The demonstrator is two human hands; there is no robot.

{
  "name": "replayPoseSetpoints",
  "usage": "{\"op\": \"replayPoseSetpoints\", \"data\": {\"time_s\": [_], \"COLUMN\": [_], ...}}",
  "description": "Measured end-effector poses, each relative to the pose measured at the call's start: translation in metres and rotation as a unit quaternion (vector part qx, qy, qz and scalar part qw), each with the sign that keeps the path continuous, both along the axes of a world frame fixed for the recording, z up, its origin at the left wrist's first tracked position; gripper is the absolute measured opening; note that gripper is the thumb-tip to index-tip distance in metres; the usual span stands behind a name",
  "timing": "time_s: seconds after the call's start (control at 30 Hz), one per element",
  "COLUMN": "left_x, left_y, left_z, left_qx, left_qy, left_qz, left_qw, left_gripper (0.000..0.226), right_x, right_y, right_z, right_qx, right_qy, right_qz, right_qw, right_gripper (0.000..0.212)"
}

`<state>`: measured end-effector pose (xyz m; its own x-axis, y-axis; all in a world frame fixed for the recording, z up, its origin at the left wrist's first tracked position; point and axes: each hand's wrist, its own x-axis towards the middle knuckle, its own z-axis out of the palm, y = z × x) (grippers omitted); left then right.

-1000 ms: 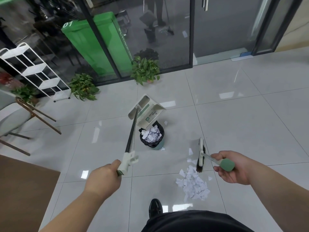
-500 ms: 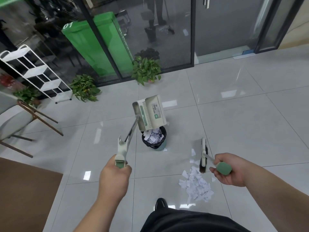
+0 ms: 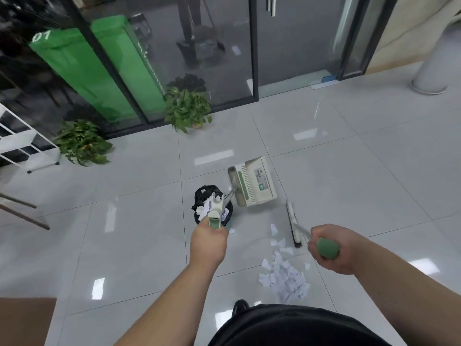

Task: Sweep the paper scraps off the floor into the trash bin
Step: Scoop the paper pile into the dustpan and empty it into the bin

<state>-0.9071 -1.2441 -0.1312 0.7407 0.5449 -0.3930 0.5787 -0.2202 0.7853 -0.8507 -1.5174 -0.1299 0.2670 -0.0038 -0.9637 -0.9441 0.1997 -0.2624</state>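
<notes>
One dustpan (image 3: 254, 182); one broom (image 3: 292, 218); one bin (image 3: 202, 196); one scrap pile (image 3: 287, 278)

The left hand (image 3: 208, 242) and right hand (image 3: 334, 248) are bare, and so are both forearms as far as they show. A black garment (image 3: 299, 325) covers the body, with the toe of a black shoe (image 3: 240, 305) just above it.
</notes>
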Motion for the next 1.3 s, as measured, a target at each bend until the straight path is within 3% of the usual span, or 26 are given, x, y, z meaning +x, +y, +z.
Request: {"op": "replayPoseSetpoints", "data": {"time_s": [0.13, 0.23, 0.4, 0.63, 0.87, 1.07, 1.13, 1.23, 1.3], "left_x": [0.017, 0.021, 0.019, 0.006, -0.017, -0.045, -0.056, -0.071, -0.082], "left_y": [0.026, 0.049, 0.093, 0.161, 0.199, 0.205, 0.204, 0.196, 0.189], "left_z": [-0.016, -0.029, -0.044, -0.049, -0.047, -0.056, -0.056, -0.055, -0.052], "left_qx": [0.035, 0.053, 0.078, 0.07, 0.036, 0.005, 0.004, 0.004, 0.007], "left_qy": [0.018, 0.047, 0.059, 0.071, 0.099, 0.134, 0.145, 0.15, 0.153], "left_qz": [-0.024, -0.02, -0.02, 0.016, 0.045, 0.087, 0.094, 0.083, 0.078], "left_qw": [0.999, 0.997, 0.995, 0.995, 0.993, 0.987, 0.985, 0.985, 0.985], "left_gripper": [0.013, 0.018, 0.008, 0.004, 0.018, 0.009, 0.007, 0.008, 0.009], "right_x": [0.005, 0.007, 0.015, 0.049, 0.098, 0.1, 0.084, 0.051, 0.036], "right_y": [0.019, 0.036, 0.068, 0.115, 0.178, 0.22, 0.218, 0.202, 0.182], "right_z": [0.002, 0.0, -0.013, -0.039, -0.083, -0.12, -0.122, -0.115, -0.107], "right_qx": [-0.017, -0.074, -0.162, -0.21, -0.217, -0.227, -0.24, -0.259, -0.261], "right_qy": [-0.041, -0.065, -0.089, -0.129, -0.149, -0.153, -0.136, -0.071, -0.056], "right_qz": [0.032, 0.11, 0.242, 0.367, 0.454, 0.588, 0.635, 0.699, 0.724], "right_qw": [0.999, 0.989, 0.953, 0.897, 0.851, 0.761, 0.722, 0.663, 0.636], "right_gripper": [0.019, 0.018, 0.015, 0.009, 0.009, 0.013, 0.005, 0.041, 0.042]}}
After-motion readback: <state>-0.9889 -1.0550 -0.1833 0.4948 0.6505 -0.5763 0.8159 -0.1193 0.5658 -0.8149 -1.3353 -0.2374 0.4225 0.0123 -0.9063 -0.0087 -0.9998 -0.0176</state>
